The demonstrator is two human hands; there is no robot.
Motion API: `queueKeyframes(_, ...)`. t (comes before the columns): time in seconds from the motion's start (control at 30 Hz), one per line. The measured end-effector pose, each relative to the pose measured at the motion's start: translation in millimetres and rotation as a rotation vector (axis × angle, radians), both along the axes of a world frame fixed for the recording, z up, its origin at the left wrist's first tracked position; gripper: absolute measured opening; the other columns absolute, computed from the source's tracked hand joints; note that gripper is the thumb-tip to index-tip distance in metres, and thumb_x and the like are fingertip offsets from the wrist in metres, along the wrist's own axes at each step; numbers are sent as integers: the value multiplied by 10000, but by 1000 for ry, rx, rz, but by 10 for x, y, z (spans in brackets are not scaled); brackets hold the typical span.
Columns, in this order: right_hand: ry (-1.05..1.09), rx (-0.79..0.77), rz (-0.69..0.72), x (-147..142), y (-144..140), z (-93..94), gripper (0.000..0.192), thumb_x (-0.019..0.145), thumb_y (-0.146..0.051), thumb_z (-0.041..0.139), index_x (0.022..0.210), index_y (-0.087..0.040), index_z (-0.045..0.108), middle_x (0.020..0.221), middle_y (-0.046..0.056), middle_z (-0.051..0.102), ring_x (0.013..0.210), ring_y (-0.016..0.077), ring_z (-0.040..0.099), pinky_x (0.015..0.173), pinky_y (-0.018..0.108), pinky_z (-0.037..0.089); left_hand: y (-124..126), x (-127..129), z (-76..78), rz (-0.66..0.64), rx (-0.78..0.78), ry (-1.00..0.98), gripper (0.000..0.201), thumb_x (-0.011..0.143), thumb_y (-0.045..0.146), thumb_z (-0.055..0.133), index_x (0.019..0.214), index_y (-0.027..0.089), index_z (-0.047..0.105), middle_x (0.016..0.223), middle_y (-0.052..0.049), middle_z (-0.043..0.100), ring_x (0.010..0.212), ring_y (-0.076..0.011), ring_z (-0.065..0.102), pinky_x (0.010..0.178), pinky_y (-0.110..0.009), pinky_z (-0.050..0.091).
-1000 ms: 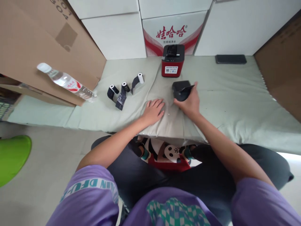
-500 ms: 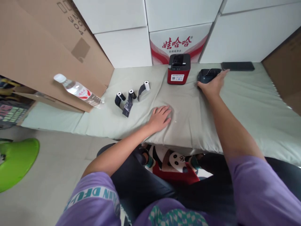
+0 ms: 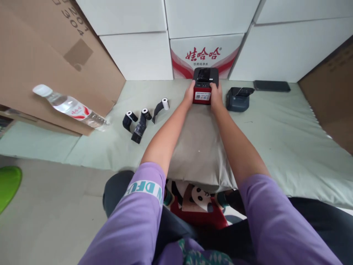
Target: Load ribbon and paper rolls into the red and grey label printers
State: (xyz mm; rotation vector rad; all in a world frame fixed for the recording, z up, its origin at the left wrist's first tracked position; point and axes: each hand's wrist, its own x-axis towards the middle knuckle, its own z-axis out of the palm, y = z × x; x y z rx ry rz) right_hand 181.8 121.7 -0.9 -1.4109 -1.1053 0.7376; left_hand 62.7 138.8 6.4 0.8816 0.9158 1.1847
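Since the earlier frame, both hands have been shifted: the left hand [image 3: 189,93] is raised from the cloth [image 3: 198,154] to one side of the red-and-black printer [image 3: 206,84], and the right hand [image 3: 216,96] is taken off the small black device [image 3: 238,100], which is left standing just beside it. The printer itself is seen upright on the cloth, before the white box with red lettering [image 3: 204,55], with its sticker [image 3: 202,96] turned toward the person.

For a steady hold, equal pressure is best applied from both sides, low enough for the weight to be borne by the palms, and the buttons along the top front edge are best kept clear of the thumbs. Care is also called for on the right, where little room is left between the knuckles and the black device.

The printer is grasped between the two hands, the thumbs being laid near its front upper corners; the other fingers are mostly hidden along the sides, so how tightly they are pressed cannot be told. Both arms are stretched forward, nearly straight, and are drawn closer together toward the wrists.
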Motion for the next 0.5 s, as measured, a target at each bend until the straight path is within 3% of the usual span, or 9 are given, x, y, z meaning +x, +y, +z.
queueKeyframes(0.07, -13, -16, 21, 33, -23, 0, 691, 983, -639, 435, 1510, -196, 489, 1441, 99, 682, 1202, 210, 711, 1030, 405, 602, -20, 92, 29, 37, -68, -30, 395, 1085, 378, 481, 1367, 142, 624, 1275, -108, 763, 1221, -223, 741, 1075, -338, 556)
queueKeyframes(0.17, -82, -31, 83, 34, -283, 55, 709, 977, -652, 433, 1551, -238, 461, 1496, 79, 649, 1264, 222, 681, 1079, 421, 585, -333, 4, 67, 35, -17, 1, 342, 1093, 374, 481, 1320, 174, 638, 1206, -71, 777, 1256, -215, 712, 1102, -327, 533)
queueKeyframes(0.37, -183, 64, 186, -86, -1323, 158, 695, 1014, -593, 407, 1652, -327, 341, 1659, 23, 500, 1500, 236, 521, 1234, 486, 479, -1450, -413, 215, 64, 220, 187, 349, 1096, 402, 473, 1355, 211, 609, 1410, -52, 685, 1481, -260, 537, 1253, -393, 392)
queueKeyframes(0.5, -121, 80, 182, -126, -1961, 235, 650, 998, -465, 415, 1633, -329, 379, 1635, 18, 539, 1512, 259, 516, 1256, 522, 458, -2079, -523, 293, 4, 275, 337, 421, 1085, 416, 396, 1433, 251, 565, 1450, -47, 677, 1517, -243, 501, 1270, -391, 380)
